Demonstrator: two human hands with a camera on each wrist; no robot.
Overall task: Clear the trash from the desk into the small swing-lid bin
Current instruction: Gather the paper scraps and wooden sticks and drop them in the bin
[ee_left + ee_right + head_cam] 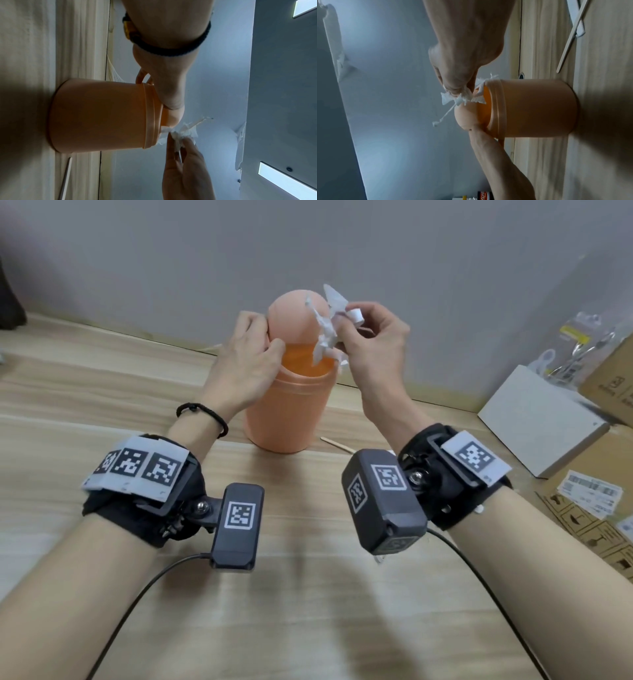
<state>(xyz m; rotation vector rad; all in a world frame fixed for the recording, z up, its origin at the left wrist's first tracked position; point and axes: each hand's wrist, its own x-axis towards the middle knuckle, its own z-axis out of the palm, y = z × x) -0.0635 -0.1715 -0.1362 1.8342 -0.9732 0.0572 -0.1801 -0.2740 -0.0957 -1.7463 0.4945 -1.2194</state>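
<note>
Trash [325, 333]: crumpled white paper, pinched in the fingertips of the right hand [373, 347], at the open mouth of the bin [284, 412].
Bin: peach, upright on the surface [308, 594].
Lid [294, 313]: swung back, tilted.
Left hand [245, 361]: fingers and thumb grip the lid's edge.
Stick [337, 444]: flat on the surface, beside the bin's base.

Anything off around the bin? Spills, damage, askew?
Nothing spilled or damaged: bin upright, lid tilted only because the left hand holds it open for paper scraps in the right hand. One wooden stick lies beside the base.
</note>
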